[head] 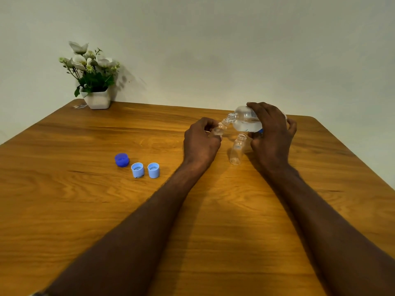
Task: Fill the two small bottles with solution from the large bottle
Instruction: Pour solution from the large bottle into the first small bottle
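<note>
Fingers of the left hand grip a tilted small bottle right of centre; the right hand tips the large bottle mouth-to-mouth, above another small bottle upright on the desk.

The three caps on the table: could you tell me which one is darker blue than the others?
The dark blue cap, leftmost and farthest back. The two light blue caps stand side by side, open ends up.

Large clear bottle tipped sideways, mouth meeting tilted small bottle; second small bottle upright, uncapped, looks empty.
</note>
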`<state>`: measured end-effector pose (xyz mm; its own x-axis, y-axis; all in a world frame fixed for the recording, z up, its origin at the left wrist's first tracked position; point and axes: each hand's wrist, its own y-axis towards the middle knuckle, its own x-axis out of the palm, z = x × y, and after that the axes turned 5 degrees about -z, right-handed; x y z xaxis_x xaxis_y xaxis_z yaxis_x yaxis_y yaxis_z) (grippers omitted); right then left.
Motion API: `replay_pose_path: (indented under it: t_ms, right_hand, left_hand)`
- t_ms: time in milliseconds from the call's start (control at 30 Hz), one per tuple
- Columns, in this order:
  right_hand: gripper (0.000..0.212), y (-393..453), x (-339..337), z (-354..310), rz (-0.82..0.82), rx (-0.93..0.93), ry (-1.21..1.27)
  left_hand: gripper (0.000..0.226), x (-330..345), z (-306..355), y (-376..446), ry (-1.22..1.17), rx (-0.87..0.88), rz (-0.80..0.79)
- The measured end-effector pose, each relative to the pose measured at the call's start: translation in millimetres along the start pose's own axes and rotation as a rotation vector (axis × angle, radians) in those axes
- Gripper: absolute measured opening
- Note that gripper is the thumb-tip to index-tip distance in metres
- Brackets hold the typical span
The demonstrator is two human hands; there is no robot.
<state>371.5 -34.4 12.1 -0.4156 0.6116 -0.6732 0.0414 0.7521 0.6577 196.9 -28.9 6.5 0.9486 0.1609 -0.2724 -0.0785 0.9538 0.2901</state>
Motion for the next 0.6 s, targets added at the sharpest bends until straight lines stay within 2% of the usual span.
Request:
replay_pose_path:
  t_ms: [600]
  right_hand:
    - [0.078, 0.3, 0.7, 1.6, 0.027, -0.009, 0.017]
  left_hand:
    - [0.027, 1.0, -1.5, 0.8, 0.015, 0.009, 0.019]
